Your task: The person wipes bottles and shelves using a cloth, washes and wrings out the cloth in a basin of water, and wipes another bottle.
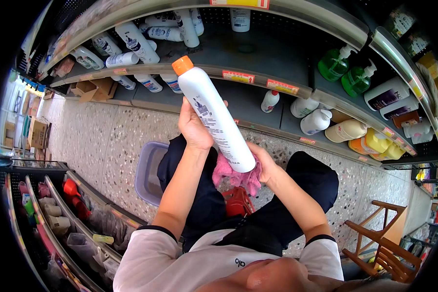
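Note:
A tall white bottle (pixel 219 121) with an orange cap (pixel 182 65) is tilted in front of me, cap toward the shelf. My left hand (pixel 195 127) is wrapped around its upper half, and some fingertips show past the far side. At the base, my right hand (pixel 264 164) grips a pink cloth (pixel 238 176), which lies against the underside of the bottle. Part of the right hand's fingers is hidden behind the bottle and cloth.
Shelves ahead carry white bottles (pixel 137 43), some lying down, and green pump bottles (pixel 333 64). A grey-purple basin (pixel 148 175) stands on the speckled floor (pixel 102 131) beside my leg. A wooden stool (pixel 382 238) is at right, another shelf rack (pixel 58 219) at left.

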Tool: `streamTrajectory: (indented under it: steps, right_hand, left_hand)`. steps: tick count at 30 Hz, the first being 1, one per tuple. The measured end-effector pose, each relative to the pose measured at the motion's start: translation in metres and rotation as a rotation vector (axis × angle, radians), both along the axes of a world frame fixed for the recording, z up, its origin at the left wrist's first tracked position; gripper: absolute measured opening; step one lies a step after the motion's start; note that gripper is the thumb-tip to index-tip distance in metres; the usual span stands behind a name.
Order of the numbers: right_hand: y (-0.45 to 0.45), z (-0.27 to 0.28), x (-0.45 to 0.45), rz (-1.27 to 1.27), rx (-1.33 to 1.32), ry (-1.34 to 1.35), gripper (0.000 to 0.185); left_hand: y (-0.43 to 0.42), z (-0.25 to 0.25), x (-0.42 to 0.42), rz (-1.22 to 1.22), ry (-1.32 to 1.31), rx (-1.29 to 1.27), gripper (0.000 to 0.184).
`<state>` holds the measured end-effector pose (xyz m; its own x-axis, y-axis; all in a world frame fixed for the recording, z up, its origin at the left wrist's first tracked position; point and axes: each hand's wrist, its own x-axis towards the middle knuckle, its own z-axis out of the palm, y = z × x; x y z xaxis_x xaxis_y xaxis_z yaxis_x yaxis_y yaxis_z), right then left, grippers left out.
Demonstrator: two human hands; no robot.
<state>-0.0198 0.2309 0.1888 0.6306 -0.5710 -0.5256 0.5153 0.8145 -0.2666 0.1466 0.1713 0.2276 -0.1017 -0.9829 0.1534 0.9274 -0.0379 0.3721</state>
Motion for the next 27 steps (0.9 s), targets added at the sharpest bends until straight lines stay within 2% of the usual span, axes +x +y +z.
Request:
streamTrajectory:
  steps: [6,11,14,17,18,21,22,24,27]
  right_hand:
    - [-0.007,0.003,-0.003,-0.224,-0.208,0.084,0.035]
    - [-0.01,0.001,-0.009,-0.381,-0.423,0.2,0.031]
    - [-0.007,-0.008,-0.003,-0.478,-0.573,0.454,0.03]
    - [-0.004,-0.005,0.002,-0.555,-0.671,0.673,0.03]
    - [-0.003,-0.007,0.003,-0.589,-0.756,0.793,0.03]
    - [0.001,-0.009,0.006,-0.657,-1.014,1.091,0.029]
    - [0.003,-0.003,0.006,-0.656,-1.097,1.151,0.029]
    - [0.009,0.004,0.006,-0.653,-1.238,1.238,0.028]
    - [0.011,0.003,0.003,-0.623,-1.647,1.372,0.026]
  left_hand:
    - [-0.012,0.002,-0.009,0.113,-0.32,0.069,0.056]
    - [-0.01,0.001,-0.016,0.1,-0.406,0.138,0.049]
    - [-0.008,0.004,-0.021,0.117,-0.451,0.19,0.047]
    - [-0.011,0.001,-0.024,0.045,-0.318,0.163,0.05]
    - [-0.013,0.0,-0.026,0.048,-0.312,0.189,0.061]
    - [-0.012,-0.002,-0.026,0.046,-0.167,0.155,0.071]
    - [-0.014,-0.003,-0.025,0.034,-0.195,0.152,0.08]
    - [-0.013,-0.001,-0.021,0.001,-0.167,0.137,0.079]
    - [-0.014,-0.003,-0.015,-0.055,-0.131,0.149,0.08]
